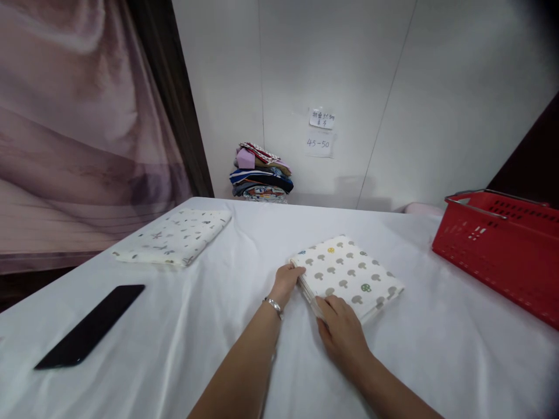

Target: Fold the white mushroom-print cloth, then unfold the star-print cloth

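Note:
A folded white cloth printed with grey mushrooms lies on the white table, just right of the middle. My left hand grips its near left corner, fingers curled round the folded edge. My right hand holds the same near edge farther right, thumb on top and fingers tucked under the layers. A bracelet circles my left wrist.
A second folded white cloth with small grey prints lies at the left. A black phone rests near the front left. A red basket stands at the right. Folded coloured clothes are stacked against the back wall.

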The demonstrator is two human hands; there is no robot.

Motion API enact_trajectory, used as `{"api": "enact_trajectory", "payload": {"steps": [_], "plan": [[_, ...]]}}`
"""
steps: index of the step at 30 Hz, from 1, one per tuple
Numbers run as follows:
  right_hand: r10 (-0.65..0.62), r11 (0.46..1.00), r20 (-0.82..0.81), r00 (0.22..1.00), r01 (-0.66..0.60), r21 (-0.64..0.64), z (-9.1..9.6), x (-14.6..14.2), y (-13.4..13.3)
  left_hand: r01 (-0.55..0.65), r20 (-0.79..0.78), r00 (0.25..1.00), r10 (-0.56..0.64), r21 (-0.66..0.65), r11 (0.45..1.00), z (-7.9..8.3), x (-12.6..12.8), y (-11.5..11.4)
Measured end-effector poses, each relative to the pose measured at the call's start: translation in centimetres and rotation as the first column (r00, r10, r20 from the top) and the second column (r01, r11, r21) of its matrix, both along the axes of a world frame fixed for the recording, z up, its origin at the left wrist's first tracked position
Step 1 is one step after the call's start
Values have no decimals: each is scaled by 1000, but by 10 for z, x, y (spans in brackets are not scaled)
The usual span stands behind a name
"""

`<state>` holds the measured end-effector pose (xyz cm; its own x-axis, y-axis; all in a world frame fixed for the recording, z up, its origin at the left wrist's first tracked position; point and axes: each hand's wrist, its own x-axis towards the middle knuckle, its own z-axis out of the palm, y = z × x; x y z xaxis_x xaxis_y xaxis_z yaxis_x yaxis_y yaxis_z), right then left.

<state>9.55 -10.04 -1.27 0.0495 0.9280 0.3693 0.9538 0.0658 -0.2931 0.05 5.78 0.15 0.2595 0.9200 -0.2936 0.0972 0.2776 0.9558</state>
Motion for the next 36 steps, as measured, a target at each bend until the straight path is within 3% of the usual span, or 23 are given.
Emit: {"api": "enact_trajectory", "payload": {"steps": [10, 17, 24, 30, 32, 33, 36], "plan": [[29, 999, 13, 1000, -29, 36, -1, 0, 1, -37, 59, 997, 39, -30, 999, -4, -3, 3], [29, 997, 27, 999, -30, 69, -1, 0, -1, -169, 2, 985, 171, 160, 973, -13, 3, 6], [25, 996, 73, 997, -31, 84, 0, -4, -9, -141, -96, 981, 168, 238, 961, -17, 2, 11], [54, 985, 231, 971, -90, 150, -5, -3, -23, -117, -198, 963, 183, 306, 945, -17, 0, 12], [50, 972, 313, 948, -119, 203, -11, -2, -25, -114, -260, 933, 250, 446, 888, -13, -1, 6], [47, 964, 355, 934, -135, 227, -14, -1, -25, -82, -294, 911, 290, 559, 825, -11, -2, 2], [39, 952, 432, 901, -166, 259, -22, 1, -25, 184, -384, 865, 323, 841, 508, -5, 0, -14]]}}
